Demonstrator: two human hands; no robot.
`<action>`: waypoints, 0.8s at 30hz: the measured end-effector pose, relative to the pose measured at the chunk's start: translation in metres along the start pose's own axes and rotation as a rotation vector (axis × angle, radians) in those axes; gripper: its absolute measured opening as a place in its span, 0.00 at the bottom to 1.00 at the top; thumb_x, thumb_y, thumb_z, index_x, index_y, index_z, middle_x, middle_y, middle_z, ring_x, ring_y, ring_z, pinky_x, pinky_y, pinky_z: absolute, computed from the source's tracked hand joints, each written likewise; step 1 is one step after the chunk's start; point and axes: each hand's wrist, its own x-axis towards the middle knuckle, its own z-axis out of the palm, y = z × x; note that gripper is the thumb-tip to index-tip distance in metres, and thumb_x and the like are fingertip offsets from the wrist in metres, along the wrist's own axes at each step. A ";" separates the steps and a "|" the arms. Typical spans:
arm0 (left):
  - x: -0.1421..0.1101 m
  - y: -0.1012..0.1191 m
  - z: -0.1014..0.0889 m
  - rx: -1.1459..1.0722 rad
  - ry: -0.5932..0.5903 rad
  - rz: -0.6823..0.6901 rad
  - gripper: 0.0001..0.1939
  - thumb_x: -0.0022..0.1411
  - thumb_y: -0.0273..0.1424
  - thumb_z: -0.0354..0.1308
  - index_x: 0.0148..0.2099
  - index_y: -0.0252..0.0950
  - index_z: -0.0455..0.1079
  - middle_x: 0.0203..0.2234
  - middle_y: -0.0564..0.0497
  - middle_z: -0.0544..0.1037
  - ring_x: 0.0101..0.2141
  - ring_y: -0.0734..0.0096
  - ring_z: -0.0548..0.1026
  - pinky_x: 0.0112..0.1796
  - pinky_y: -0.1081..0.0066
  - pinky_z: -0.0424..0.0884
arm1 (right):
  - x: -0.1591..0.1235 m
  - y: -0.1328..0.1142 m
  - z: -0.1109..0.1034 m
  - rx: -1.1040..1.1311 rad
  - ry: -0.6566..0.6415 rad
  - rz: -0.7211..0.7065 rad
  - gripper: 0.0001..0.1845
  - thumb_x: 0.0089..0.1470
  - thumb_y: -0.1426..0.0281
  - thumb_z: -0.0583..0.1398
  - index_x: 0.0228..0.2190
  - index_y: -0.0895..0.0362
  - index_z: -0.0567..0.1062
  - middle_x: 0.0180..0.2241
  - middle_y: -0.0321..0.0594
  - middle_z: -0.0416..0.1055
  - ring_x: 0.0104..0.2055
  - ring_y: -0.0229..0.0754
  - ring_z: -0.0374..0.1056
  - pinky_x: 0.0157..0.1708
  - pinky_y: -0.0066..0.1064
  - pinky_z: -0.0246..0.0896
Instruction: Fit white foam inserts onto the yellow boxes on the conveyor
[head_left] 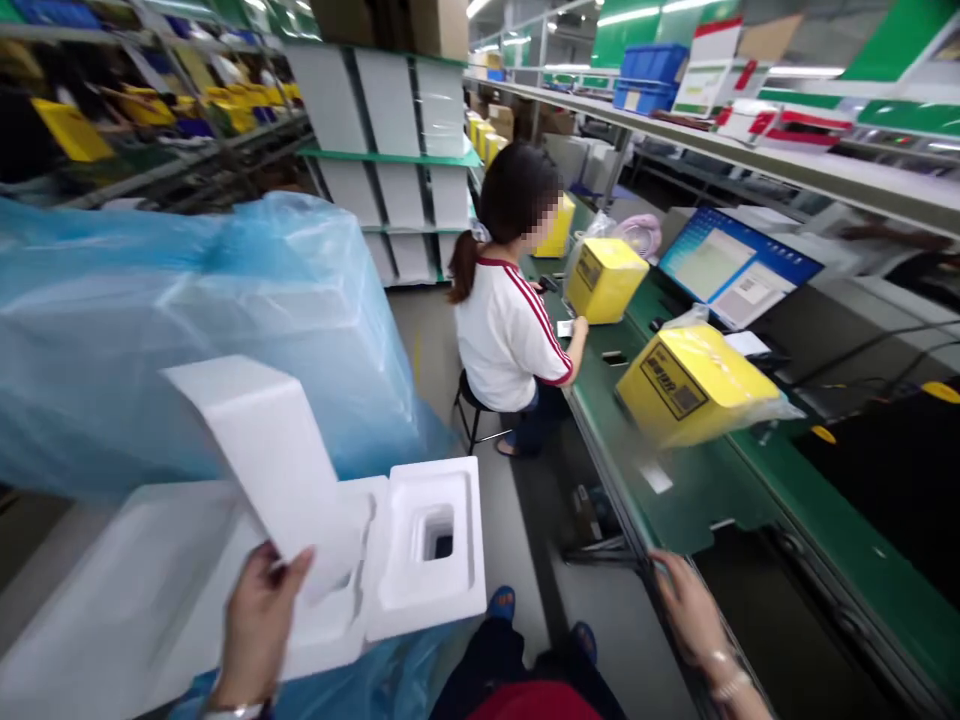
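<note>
A smooth white folded sheet [259, 430] stands up at the left, its lower edge pinched between the left hand's [262, 610] thumb and fingers. The right hand [686, 600] lies on the near edge of the flat green worktable [795, 540], grip unclear. Right beneath the sheet sit moulded white foam trays [472, 560]; beyond swells crinkled, translucent blue plastic wrap [187, 300].
</note>
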 end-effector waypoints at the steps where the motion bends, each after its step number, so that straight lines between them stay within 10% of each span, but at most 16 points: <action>1: -0.021 0.011 0.027 -0.195 -0.132 -0.012 0.30 0.47 0.49 0.65 0.48 0.39 0.66 0.39 0.52 0.77 0.44 0.55 0.73 0.49 0.59 0.69 | 0.010 -0.036 0.006 0.007 -0.006 -0.128 0.21 0.59 0.60 0.48 0.47 0.52 0.73 0.50 0.47 0.71 0.54 0.47 0.67 0.56 0.44 0.63; 5: -0.088 0.038 0.126 -0.580 -0.607 -0.201 0.26 0.46 0.41 0.69 0.46 0.37 0.69 0.42 0.48 0.78 0.46 0.60 0.72 0.49 0.64 0.69 | 0.026 -0.157 0.004 -0.137 -0.004 -0.562 0.34 0.58 0.55 0.53 0.62 0.54 0.58 0.63 0.47 0.55 0.67 0.53 0.45 0.65 0.53 0.42; 8: -0.116 0.039 0.176 -0.687 -0.887 -0.300 0.25 0.47 0.36 0.70 0.47 0.37 0.71 0.44 0.46 0.77 0.46 0.60 0.73 0.49 0.64 0.68 | 0.016 -0.190 -0.015 -0.189 -0.043 -0.628 0.44 0.52 0.47 0.55 0.64 0.53 0.51 0.65 0.50 0.50 0.67 0.59 0.41 0.64 0.60 0.32; 17: -0.146 0.060 0.260 -0.688 -1.355 -0.333 0.24 0.47 0.33 0.70 0.48 0.39 0.74 0.47 0.47 0.77 0.53 0.52 0.68 0.56 0.57 0.62 | 0.031 -0.158 -0.085 -0.140 -0.058 -0.420 0.46 0.46 0.52 0.60 0.63 0.49 0.51 0.62 0.46 0.54 0.66 0.55 0.42 0.63 0.58 0.30; 24: -0.161 0.079 0.300 -0.563 -1.287 -0.226 0.30 0.56 0.45 0.62 0.59 0.44 0.64 0.52 0.45 0.73 0.55 0.57 0.68 0.54 0.58 0.65 | 0.095 -0.140 -0.155 -0.325 0.113 -0.394 0.38 0.47 0.56 0.60 0.59 0.51 0.59 0.50 0.45 0.63 0.55 0.51 0.57 0.61 0.57 0.35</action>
